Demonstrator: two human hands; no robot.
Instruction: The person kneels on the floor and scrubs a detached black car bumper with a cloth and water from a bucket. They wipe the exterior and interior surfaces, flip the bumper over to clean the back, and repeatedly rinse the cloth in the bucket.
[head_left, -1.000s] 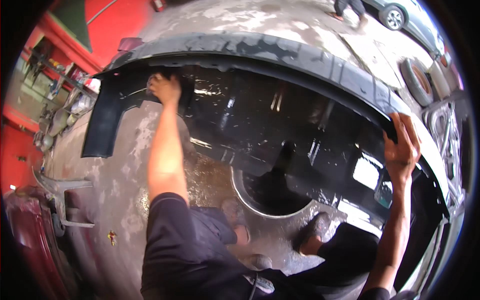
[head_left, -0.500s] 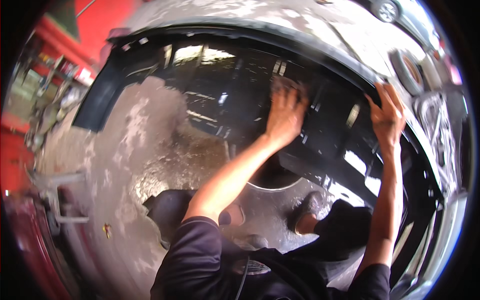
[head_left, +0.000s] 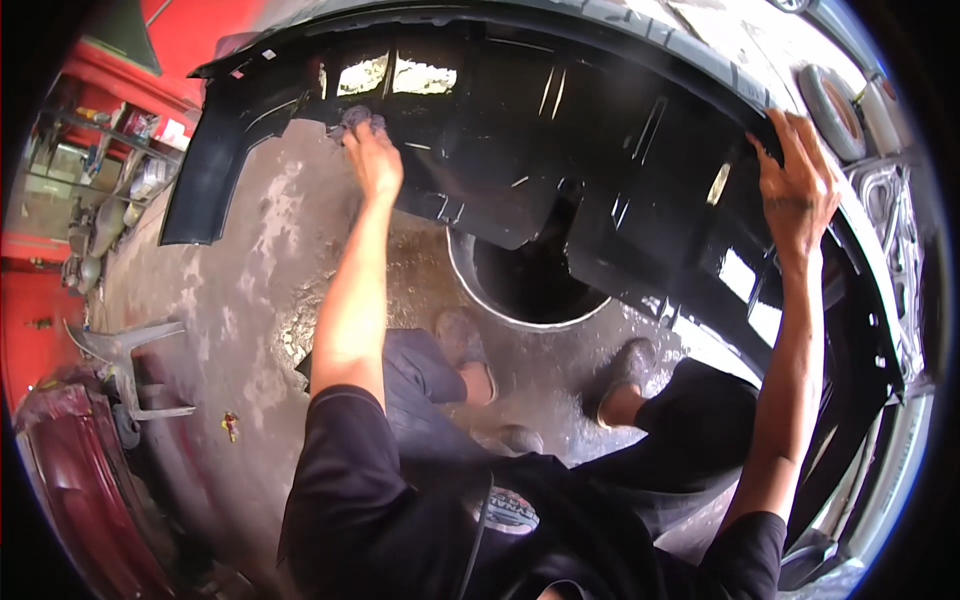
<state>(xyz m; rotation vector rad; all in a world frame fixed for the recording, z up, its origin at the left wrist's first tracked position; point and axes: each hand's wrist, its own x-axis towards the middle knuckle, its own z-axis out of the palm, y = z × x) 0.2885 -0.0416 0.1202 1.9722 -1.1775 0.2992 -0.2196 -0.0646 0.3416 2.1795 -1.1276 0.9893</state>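
Note:
A large black car bumper cover [head_left: 480, 130], wet and glossy on its inner face, curves across in front of me. My left hand [head_left: 376, 168] is closed on a crumpled grey cloth [head_left: 362, 121]; it could be a soft scrubbing pad. The cloth touches the bumper's left part, beside the cut-out edge. My right hand [head_left: 800, 190] grips the bumper's far rim at the right, fingers hooked over the edge. Below the bumper's middle stands a round basin [head_left: 480, 300] with a pale rim and a dark inside, partly covered by the bumper.
Wet concrete floor [head_left: 240, 290] lies around my feet. At the left are a dark red car panel [head_left: 85, 480], a grey metal bracket [head_left: 135, 370] and cluttered shelves [head_left: 120, 150]. A tyre [head_left: 832, 112] and another metallic part [head_left: 885, 240] stand at the right.
My left hand has swept from the bumper's middle to its left end with the cloth. The right hand keeps its hold on the rim. More of the basin shows now.

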